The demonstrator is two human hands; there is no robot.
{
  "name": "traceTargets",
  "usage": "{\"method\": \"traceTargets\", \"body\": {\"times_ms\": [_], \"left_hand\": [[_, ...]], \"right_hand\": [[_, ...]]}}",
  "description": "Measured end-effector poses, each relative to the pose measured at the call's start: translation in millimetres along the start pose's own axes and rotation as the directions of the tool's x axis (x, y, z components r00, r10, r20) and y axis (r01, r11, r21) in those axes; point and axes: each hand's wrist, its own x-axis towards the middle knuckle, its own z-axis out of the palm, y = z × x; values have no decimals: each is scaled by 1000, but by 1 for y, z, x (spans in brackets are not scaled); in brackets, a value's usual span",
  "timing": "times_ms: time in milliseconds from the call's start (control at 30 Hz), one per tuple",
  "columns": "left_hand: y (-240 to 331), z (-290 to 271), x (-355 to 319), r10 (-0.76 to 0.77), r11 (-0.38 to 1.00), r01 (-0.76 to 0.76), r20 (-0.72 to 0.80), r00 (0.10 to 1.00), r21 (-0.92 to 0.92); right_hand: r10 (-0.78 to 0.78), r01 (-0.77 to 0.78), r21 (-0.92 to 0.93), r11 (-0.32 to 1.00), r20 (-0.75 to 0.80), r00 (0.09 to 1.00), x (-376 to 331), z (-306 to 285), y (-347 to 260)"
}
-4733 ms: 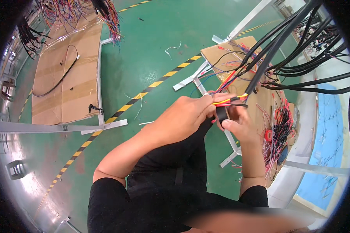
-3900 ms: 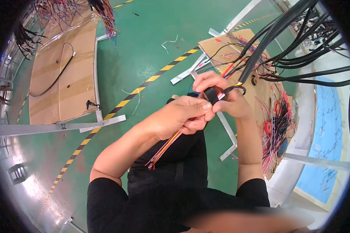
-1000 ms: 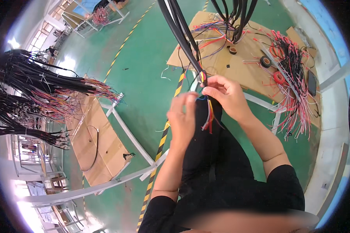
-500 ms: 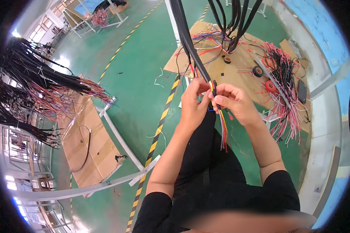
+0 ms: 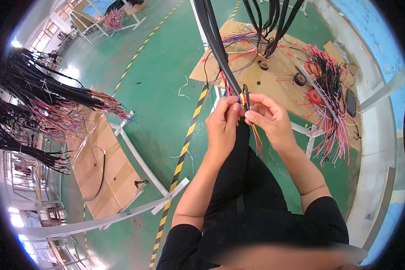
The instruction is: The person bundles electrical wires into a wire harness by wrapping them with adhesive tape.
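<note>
A black-sleeved wire harness [image 5: 228, 74] comes down from the top of the view to my two hands. Where the sleeve ends, yellow, red and white wires [image 5: 257, 135] come out and hang below my fingers. My left hand [image 5: 222, 126] is closed, its thumb and fingers pinching the harness at the sleeve end. On the other side, my right hand [image 5: 275, 125] is closed with thumb and forefinger at the same wires. A thin black strand [image 5: 246, 90] stands up in a narrow loop between the hands; its lower part is hidden by the fingers.
Ahead, a cardboard-topped table [image 5: 274, 94] bears tape rolls [image 5: 299, 79], a phone [image 5: 351, 101] and a heap of red-tipped wires [image 5: 326, 85]. More sleeved cables [image 5: 274, 27] hang over it. At left, black wire bundles [image 5: 45, 85] hang above another cardboard-covered table [image 5: 94, 180] with a metal frame.
The thin black strand now stands up as a loop above the fingers. My left hand has shifted slightly left, and less of the coloured wire shows below the hands.
</note>
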Motion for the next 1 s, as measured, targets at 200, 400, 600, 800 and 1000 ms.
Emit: {"method": "traceTargets", "body": {"times_ms": [200, 400, 600, 800, 1000], "left_hand": [[10, 3, -2, 150, 928, -111, -84, 985, 357], [7, 20, -10, 74, 966, -65, -24, 997, 252], [-12, 44, -25, -99, 983, 80, 110, 989, 167], [9, 52, -40, -52, 833, -184, 406, 912, 521], [120, 41, 68, 470, 93, -827, 708, 528, 555]], "right_hand": [[-42, 71, 247, 966, -121, 992, 5, 16, 11], [-63, 87, 228, 970, -107, 992, 11, -5, 17], [-44, 52, 275, 960, -36, 998, 11, -26, -7], [183, -195, 174, 965, 80, 980, 13, -66, -28], [82, -86, 83, 993, 48, 995, -1, -78, -54]]}}
